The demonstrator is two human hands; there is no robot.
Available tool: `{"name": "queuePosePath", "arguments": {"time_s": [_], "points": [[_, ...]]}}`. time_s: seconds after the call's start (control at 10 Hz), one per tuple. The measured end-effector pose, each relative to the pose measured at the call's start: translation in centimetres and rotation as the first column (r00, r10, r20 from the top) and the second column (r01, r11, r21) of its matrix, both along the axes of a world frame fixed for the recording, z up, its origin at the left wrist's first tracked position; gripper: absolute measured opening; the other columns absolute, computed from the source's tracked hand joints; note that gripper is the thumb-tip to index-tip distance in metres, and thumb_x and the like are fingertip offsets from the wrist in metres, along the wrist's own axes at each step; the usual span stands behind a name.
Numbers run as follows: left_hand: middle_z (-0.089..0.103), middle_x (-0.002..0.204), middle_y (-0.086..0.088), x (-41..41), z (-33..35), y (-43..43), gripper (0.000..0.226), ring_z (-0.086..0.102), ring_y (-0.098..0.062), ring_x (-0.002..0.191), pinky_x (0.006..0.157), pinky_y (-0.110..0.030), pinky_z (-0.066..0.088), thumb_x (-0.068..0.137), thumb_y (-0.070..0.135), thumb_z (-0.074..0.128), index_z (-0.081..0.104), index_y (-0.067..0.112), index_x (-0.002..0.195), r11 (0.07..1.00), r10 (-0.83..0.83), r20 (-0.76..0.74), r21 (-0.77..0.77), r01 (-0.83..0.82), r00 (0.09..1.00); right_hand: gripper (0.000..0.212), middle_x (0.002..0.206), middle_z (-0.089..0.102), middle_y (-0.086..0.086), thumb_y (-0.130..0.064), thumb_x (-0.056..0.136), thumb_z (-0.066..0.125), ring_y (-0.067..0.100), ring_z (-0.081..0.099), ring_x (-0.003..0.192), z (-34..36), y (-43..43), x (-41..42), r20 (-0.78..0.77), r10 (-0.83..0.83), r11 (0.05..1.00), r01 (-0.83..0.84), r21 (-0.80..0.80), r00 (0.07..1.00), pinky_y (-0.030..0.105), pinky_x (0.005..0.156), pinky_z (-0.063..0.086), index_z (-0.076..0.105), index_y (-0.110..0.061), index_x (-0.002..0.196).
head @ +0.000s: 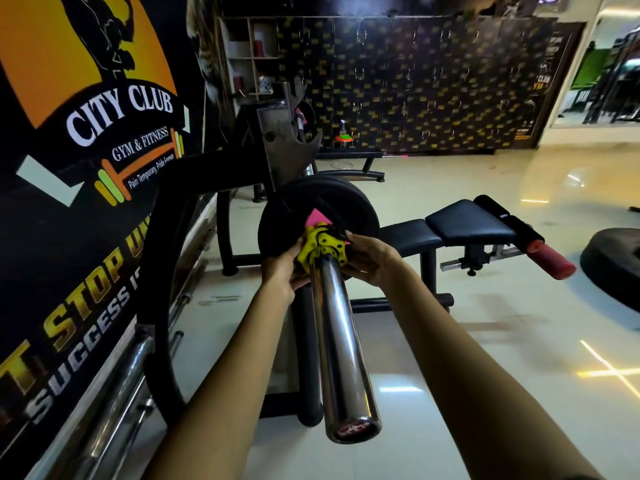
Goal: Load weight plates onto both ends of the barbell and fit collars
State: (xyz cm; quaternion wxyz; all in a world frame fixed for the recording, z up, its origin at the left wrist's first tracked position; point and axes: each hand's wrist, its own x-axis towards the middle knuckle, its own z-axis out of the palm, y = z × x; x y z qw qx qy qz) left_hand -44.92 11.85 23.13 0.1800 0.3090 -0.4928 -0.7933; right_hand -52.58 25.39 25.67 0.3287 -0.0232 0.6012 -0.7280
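Observation:
The chrome barbell sleeve [341,344] runs from the bottom centre away from me to a black weight plate [353,209] sitting on it at the rack. A yellow collar [323,249] with black spots, a black lever and a pink part sits round the sleeve right against the plate. My left hand [282,268] grips the collar from the left. My right hand [372,259] grips it from the right, fingers curled over its edge. The barbell's far end is hidden behind the rack.
A black bench [460,225] with red and black foam rollers stands to the right of the sleeve. Another black plate [613,261] lies on the tiled floor at the right edge. A black curved rack frame [162,258] and chrome bars stand along the left wall.

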Motion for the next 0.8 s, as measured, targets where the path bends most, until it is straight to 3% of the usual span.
{"name": "queuePosePath", "arguments": {"time_s": [0.1, 0.2, 0.3, 0.4, 0.5, 0.6, 0.7, 0.8], "points": [[0.063, 0.101, -0.012, 0.1, -0.2, -0.2, 0.046, 0.060, -0.016, 0.070, 0.050, -0.028, 0.050, 0.085, 0.032, 0.064, 0.056, 0.004, 0.121, 1.000, -0.005, 0.002, 0.011, 0.005, 1.000, 0.018, 0.060, 0.069, 0.001, -0.024, 0.084, 0.066, 0.017, 0.062, 0.071, -0.3, 0.1, 0.1, 0.008, -0.010, 0.999, 0.010, -0.035, 1.000, 0.033, 0.074, 0.053, 0.061, -0.007, 0.082], [0.063, 0.102, -0.010, 0.1, -0.1, -0.3, 0.038, 0.060, -0.015, 0.069, 0.045, -0.026, 0.050, 0.085, 0.033, 0.064, 0.060, 0.007, 0.111, 1.000, -0.020, 0.018, 0.020, 0.020, 1.000, 0.019, 0.077, 0.065, 0.005, -0.026, 0.083, 0.067, 0.017, 0.062, 0.071, -0.4, 0.1, 0.1, -0.005, -0.010, 0.999, 0.010, -0.033, 1.000, 0.035, 0.080, 0.051, 0.061, -0.008, 0.083], [0.062, 0.099, -0.010, 0.0, -0.1, -0.4, 0.025, 0.060, -0.016, 0.069, 0.039, -0.023, 0.050, 0.085, 0.033, 0.064, 0.061, 0.010, 0.095, 1.000, -0.015, 0.026, 0.019, 0.015, 1.000, 0.020, 0.074, 0.066, 0.004, -0.027, 0.083, 0.066, 0.016, 0.062, 0.071, -0.5, 0.0, -0.3, -0.013, 0.018, 1.000, -0.018, -0.019, 1.000, 0.032, 0.076, 0.051, 0.062, -0.008, 0.081], [0.063, 0.097, -0.010, -0.1, -0.3, -0.2, 0.028, 0.060, -0.015, 0.069, 0.038, -0.021, 0.049, 0.085, 0.033, 0.064, 0.060, 0.010, 0.099, 1.000, 0.019, 0.023, 0.014, -0.019, 1.000, 0.020, 0.056, 0.068, 0.000, -0.027, 0.083, 0.066, 0.016, 0.062, 0.069, -0.6, -0.1, -0.5, -0.021, 0.036, 0.999, -0.037, -0.023, 0.999, 0.027, 0.063, 0.049, 0.061, -0.008, 0.078], [0.062, 0.092, -0.007, 0.1, -0.1, 0.1, 0.025, 0.060, -0.015, 0.069, 0.042, -0.023, 0.050, 0.085, 0.035, 0.064, 0.060, 0.011, 0.091, 1.000, 0.022, 0.033, -0.016, -0.022, 0.999, 0.020, 0.073, 0.066, 0.004, -0.026, 0.084, 0.065, 0.017, 0.061, 0.071, -0.6, 0.2, -0.4, -0.063, 0.047, 0.998, -0.050, -0.035, 0.997, 0.027, 0.071, 0.051, 0.061, -0.007, 0.083], [0.064, 0.092, -0.007, 0.9, -0.1, 0.4, 0.030, 0.061, -0.018, 0.076, 0.051, -0.023, 0.052, 0.087, 0.036, 0.061, 0.062, 0.008, 0.098, 0.998, 0.013, -0.014, -0.054, -0.014, 1.000, 0.038, 0.102, 0.065, 0.015, -0.031, 0.086, 0.061, 0.027, 0.063, 0.090, -0.8, 0.4, 0.4, -0.140, 0.047, 0.996, -0.057, -0.066, 0.989, 0.036, 0.092, 0.049, 0.062, 0.001, 0.106], [0.064, 0.096, -0.013, 3.3, -2.4, 0.8, 0.036, 0.060, -0.022, 0.086, 0.064, -0.027, 0.047, 0.090, 0.034, 0.058, 0.064, 0.001, 0.103, 0.939, 0.149, 0.010, -0.315, -0.139, 0.989, 0.043, 0.116, 0.062, 0.010, -0.040, 0.093, 0.047, 0.015, 0.060, 0.091, -3.0, 1.7, 2.7, -0.230, 0.066, 0.997, -0.076, -0.032, 0.971, 0.021, 0.081, 0.045, 0.060, -0.006, 0.117], [0.066, 0.115, -0.014, 7.7, -6.0, 0.9, 0.038, 0.059, -0.028, 0.106, 0.084, -0.032, 0.043, 0.093, 0.035, 0.054, 0.064, 0.006, 0.114, 0.653, 0.299, 0.153, -0.752, -0.085, 0.942, 0.046, 0.131, 0.055, 0.010, -0.039, 0.095, 0.044, 0.013, 0.053, 0.109, -7.5, 4.4, 5.3, -0.465, 0.052, 0.959, 0.085, 0.270, 0.884, 0.025, 0.092, 0.040, 0.051, -0.009, 0.129]]}}
